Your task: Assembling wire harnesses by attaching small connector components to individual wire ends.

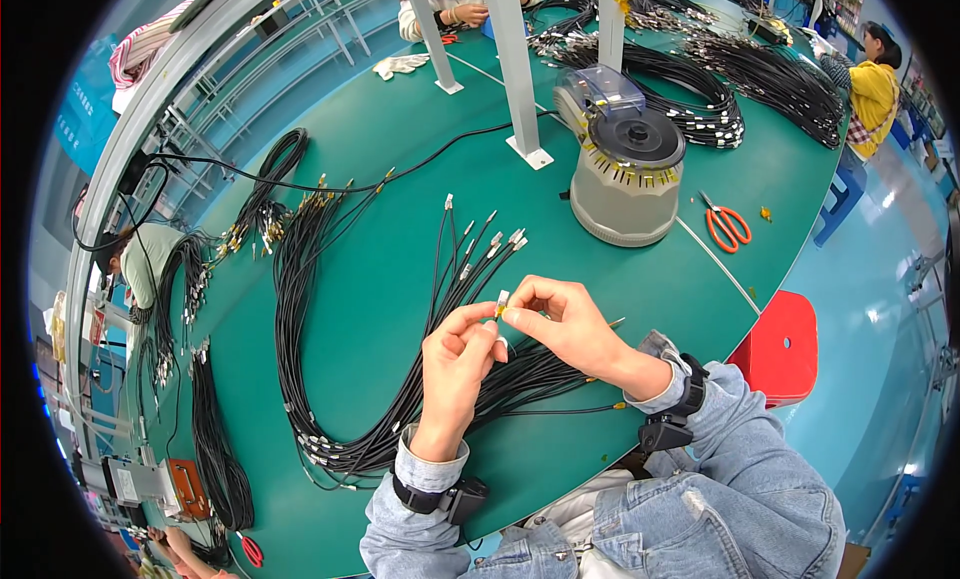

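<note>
My left hand [458,364] pinches the end of a black cable just below its small white connector [502,299]. From the right, my right hand [572,327] has thumb and forefinger closed on a bit of yellow tape [499,313] at the base of that connector. The fingers hide part of the cable end. Beneath both hands, a thick bundle of black cables [345,449] curves across the green table, with several white-tipped ends fanned out beyond my fingers. A round tape dispenser [628,194] with yellow strips around its rim stands beyond my right hand.
Orange-handled scissors [728,229] lie right of the dispenser. White metal posts [515,79] rise from the table [380,229]. More cable bundles [215,439] lie left and at the back. A red stool [785,351] stands at the right edge. Other people work around the table.
</note>
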Motion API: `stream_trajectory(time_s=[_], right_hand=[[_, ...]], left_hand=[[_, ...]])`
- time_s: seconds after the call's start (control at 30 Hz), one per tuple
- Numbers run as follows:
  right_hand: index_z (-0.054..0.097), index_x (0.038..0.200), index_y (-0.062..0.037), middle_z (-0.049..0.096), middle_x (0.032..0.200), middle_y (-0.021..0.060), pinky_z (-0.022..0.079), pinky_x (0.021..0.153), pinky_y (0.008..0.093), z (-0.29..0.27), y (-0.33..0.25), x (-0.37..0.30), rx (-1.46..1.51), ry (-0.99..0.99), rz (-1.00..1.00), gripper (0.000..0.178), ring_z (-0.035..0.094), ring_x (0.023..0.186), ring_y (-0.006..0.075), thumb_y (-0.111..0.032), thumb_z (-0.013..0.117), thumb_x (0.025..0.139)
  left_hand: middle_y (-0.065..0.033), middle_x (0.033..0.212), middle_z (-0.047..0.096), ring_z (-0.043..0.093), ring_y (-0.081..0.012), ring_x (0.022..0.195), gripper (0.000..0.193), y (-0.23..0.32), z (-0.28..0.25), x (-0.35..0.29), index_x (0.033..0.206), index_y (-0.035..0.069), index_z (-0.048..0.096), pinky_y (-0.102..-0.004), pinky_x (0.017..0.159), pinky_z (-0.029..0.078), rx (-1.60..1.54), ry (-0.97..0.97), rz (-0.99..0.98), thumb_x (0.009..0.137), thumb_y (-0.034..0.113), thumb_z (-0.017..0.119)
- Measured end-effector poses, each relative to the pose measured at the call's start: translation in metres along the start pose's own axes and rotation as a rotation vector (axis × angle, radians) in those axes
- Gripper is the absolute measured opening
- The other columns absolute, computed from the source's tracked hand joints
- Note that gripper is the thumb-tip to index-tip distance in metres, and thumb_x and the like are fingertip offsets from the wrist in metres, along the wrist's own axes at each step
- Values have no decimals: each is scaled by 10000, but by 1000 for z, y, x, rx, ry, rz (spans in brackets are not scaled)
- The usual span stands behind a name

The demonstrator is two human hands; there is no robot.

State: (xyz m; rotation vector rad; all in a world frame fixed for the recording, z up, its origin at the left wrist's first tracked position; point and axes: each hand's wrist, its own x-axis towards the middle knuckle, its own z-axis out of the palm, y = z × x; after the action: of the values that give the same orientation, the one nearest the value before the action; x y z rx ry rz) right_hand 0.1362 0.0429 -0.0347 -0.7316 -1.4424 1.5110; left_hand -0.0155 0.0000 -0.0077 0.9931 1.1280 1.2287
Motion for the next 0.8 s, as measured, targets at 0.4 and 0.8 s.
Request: stream_trajectory(time_s=[0.4,0.8], right_hand=[[582,797,-3,569,766,4,413,656,241,1,2,0,-10,53,-16,123,500,718,69,-119,603,834],[563,782,-7,564,769,10,416,679,258,1,-3,-3,-29,47,-67,144,496,739,85,-135,606,834]], left_hand=[[-41,643,581,422,-10,469,166,-3,4,-1,1001,-7,588,-153,392,250,69,6,87,865,49,512],[-32,636,579,382,1,456,162,-4,6,-2,992,-9,582,-151,406,245,94,-5,116,915,118,519]])
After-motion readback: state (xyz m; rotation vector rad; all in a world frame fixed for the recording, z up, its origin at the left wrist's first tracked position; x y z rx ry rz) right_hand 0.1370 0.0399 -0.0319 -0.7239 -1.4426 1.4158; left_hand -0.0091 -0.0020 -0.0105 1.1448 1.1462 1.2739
